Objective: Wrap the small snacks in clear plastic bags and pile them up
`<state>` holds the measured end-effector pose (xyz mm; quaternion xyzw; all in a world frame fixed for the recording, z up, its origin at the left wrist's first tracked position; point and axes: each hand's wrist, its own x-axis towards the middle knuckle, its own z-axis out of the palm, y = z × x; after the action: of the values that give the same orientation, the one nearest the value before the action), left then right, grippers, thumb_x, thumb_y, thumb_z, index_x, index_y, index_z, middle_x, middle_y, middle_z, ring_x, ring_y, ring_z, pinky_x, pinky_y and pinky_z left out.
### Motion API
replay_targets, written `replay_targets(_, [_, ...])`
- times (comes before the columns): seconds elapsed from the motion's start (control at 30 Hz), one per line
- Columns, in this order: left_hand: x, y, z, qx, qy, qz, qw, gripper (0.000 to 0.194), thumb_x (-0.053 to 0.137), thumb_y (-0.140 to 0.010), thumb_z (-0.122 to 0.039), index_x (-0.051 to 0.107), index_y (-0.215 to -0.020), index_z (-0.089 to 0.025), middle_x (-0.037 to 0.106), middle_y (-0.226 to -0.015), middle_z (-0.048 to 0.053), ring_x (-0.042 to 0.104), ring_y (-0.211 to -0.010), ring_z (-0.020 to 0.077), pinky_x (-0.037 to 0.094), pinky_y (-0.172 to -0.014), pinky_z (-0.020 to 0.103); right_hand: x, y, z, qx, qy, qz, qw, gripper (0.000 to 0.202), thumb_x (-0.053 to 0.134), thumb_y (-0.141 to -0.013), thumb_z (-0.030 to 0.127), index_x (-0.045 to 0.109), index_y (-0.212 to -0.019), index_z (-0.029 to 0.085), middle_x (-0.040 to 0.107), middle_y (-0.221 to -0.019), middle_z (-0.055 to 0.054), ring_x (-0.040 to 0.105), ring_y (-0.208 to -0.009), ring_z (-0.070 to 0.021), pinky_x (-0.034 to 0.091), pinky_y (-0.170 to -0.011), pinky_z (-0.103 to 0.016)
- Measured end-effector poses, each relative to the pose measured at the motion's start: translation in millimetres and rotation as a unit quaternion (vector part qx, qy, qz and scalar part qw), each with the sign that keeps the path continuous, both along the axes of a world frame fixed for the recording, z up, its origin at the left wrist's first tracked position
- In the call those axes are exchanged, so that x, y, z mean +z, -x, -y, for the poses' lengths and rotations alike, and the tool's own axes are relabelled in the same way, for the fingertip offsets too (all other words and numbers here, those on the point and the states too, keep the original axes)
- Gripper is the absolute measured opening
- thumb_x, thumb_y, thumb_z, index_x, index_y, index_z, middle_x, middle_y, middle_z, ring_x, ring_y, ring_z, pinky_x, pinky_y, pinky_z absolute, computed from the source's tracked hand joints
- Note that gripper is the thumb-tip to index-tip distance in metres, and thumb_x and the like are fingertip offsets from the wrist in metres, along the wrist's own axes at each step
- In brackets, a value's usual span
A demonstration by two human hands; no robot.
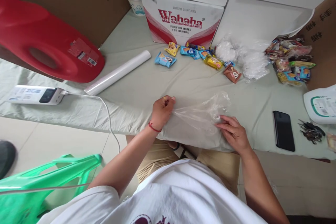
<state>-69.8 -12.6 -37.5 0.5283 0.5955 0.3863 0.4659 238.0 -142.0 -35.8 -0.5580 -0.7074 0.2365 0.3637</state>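
A clear plastic bag [201,113] stretches between my two hands near the front edge of the cloth-covered table. At its left end my left hand [163,110] is closed, pinching the gathered plastic. My right hand [234,132] touches the bag's crumpled right end, its fingers extended and slightly apart. Beyond the bag lie wrapped snacks: a light blue packet [165,59], a yellow packet [214,62] and a brown packet [232,73]. Behind the brown packet is a heap of crumpled clear plastic [253,63].
A white plastic roll [120,71] and a corded power bank [36,95] lie left, beside a red jug [49,42]. A Wahaha carton [183,21] stands behind. On the right are piled snacks [291,59], a phone [284,131], keys [311,131] and a white bottle [321,105].
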Motion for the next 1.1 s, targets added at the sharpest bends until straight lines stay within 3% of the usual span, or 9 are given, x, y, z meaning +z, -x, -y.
replay_targets(0.13, [3.3,14,10,-0.016,-0.065,-0.118,0.991,0.024,0.061,-0.091,-0.039,0.076,-0.089,-0.021,0.067,-0.082,0.002,0.053,-0.066,0.0146,0.043,-0.065,0.029,9.5,-8,9,-0.089,0.045,-0.078,0.992,0.023,0.06,-0.096,0.028,0.08,-0.107,0.029,0.069,-0.137,-0.008,0.066,-0.097,-0.0217,0.059,-0.081,-0.039])
replay_targets(0.23, [11.5,10,6,-0.046,-0.151,-0.188,0.969,0.024,0.059,-0.091,-0.032,0.078,-0.1,-0.021,0.072,-0.108,0.008,0.064,-0.094,0.0228,0.051,-0.087,0.037,15.0,-11,1,-0.222,0.09,-0.159,0.958,0.034,0.053,-0.102,0.048,0.076,-0.096,0.024,0.075,-0.105,-0.008,0.067,-0.084,-0.0205,0.057,-0.069,-0.033])
replay_targets(0.37, [26.4,-15,-12,-0.154,-0.167,-0.285,0.931,0.031,0.059,-0.095,-0.038,0.077,-0.111,-0.019,0.074,-0.111,0.013,0.063,-0.112,0.0334,0.049,-0.1,0.05,19.1,4,-22,-0.167,0.207,-0.096,0.959,0.051,0.059,-0.094,0.07,0.077,-0.106,0.024,0.077,-0.106,-0.01,0.072,-0.092,-0.0245,0.061,-0.079,-0.037])
replay_targets(0.47, [33.8,-35,-25,-0.315,-0.147,-0.321,0.881,0.041,0.072,-0.085,-0.038,0.073,-0.121,-0.02,0.075,-0.113,0.014,0.066,-0.112,0.0353,0.051,-0.095,0.046,20.3,26,-38,-0.138,0.219,-0.048,0.965,0.066,0.08,-0.079,0.065,0.07,-0.131,0.024,0.077,-0.117,-0.01,0.072,-0.099,-0.0255,0.06,-0.086,-0.039])
replay_targets(0.57, [35.0,-45,-33,-0.417,-0.103,-0.252,0.867,0.04,0.07,-0.083,-0.029,0.069,-0.122,-0.021,0.077,-0.105,0.01,0.071,-0.096,0.0281,0.052,-0.081,0.036,19.3,40,-49,-0.132,0.209,-0.081,0.966,0.053,0.071,-0.09,0.058,0.07,-0.129,0.022,0.077,-0.113,-0.009,0.073,-0.098,-0.0232,0.057,-0.091,-0.038])
replay_targets(0.67, [36.7,-50,-36,-0.362,-0.021,-0.121,0.924,0.02,0.052,-0.096,-0.028,0.067,-0.106,-0.02,0.076,-0.095,0.007,0.072,-0.085,0.0225,0.05,-0.071,0.031,18.5,43,-55,-0.152,0.155,-0.056,0.975,0.036,0.06,-0.097,0.05,0.075,-0.113,0.022,0.077,-0.102,-0.007,0.071,-0.091,-0.0217,0.055,-0.086,-0.035])
replay_targets(0.77, [44.6,-60,-30,-0.238,0.011,-0.048,0.97,0.037,0.042,-0.104,-0.048,0.059,-0.085,-0.021,0.071,-0.086,0.007,0.071,-0.083,0.0227,0.049,-0.072,0.033,20.7,45,-60,-0.159,0.09,0.042,0.982,0.029,0.056,-0.097,0.042,0.075,-0.103,0.022,0.074,-0.094,-0.007,0.067,-0.083,-0.0211,0.051,-0.078,-0.033])
replay_targets(0.93, [54.4,-80,-9,-0.215,-0.021,-0.068,0.974,0.041,0.065,-0.089,-0.063,0.056,-0.083,-0.023,0.071,-0.088,0.006,0.067,-0.085,0.024,0.048,-0.076,0.034,27.6,57,-74,-0.148,0.036,0.161,0.975,0.029,0.051,-0.097,0.038,0.072,-0.086,0.021,0.069,-0.085,-0.009,0.06,-0.075,-0.0208,0.046,-0.069,-0.032])
replay_targets(1.1, [32.7,-70,-16,-0.141,-0.013,0.004,0.99,0.038,0.049,-0.102,-0.046,0.046,-0.072,-0.024,0.052,-0.054,-0.005,0.056,-0.053,0.0148,0.041,-0.063,0.031,27.1,52,-89,-0.142,0.125,-0.057,0.98,0.033,0.065,-0.089,0.05,0.077,-0.099,0.021,0.075,-0.099,-0.009,0.065,-0.08,-0.019,0.053,-0.073,-0.032])
